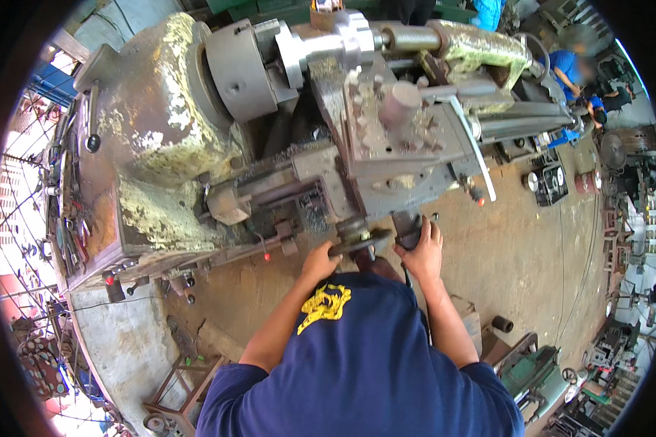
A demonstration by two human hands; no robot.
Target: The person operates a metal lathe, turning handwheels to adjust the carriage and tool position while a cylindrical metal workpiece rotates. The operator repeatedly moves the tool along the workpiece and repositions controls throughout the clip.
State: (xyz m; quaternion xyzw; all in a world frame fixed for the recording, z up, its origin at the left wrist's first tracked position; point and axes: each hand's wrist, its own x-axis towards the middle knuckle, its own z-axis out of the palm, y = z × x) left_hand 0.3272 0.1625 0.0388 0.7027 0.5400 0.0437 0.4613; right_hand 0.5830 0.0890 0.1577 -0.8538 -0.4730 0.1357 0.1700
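Note:
I stand at a large, worn metal lathe (160, 146) with peeling yellow-green paint. My left hand (321, 260) grips the rim of the dark carriage handwheel (361, 242) at the front of the apron. My right hand (420, 251) is closed around a dark lever handle (408, 231) just right of the wheel. Above my hands sit the carriage and tool post (401, 124). At the top, the grey chuck (237, 69) holds a shiny steel workpiece (335, 44).
The tailstock (481, 47) stands at the upper right. A person in a blue shirt (572, 69) works beyond the lathe's far end. Machine parts and gauges (550, 182) lie on the concrete floor to the right; a green machine (536, 371) and metal stand (178, 397) are nearby.

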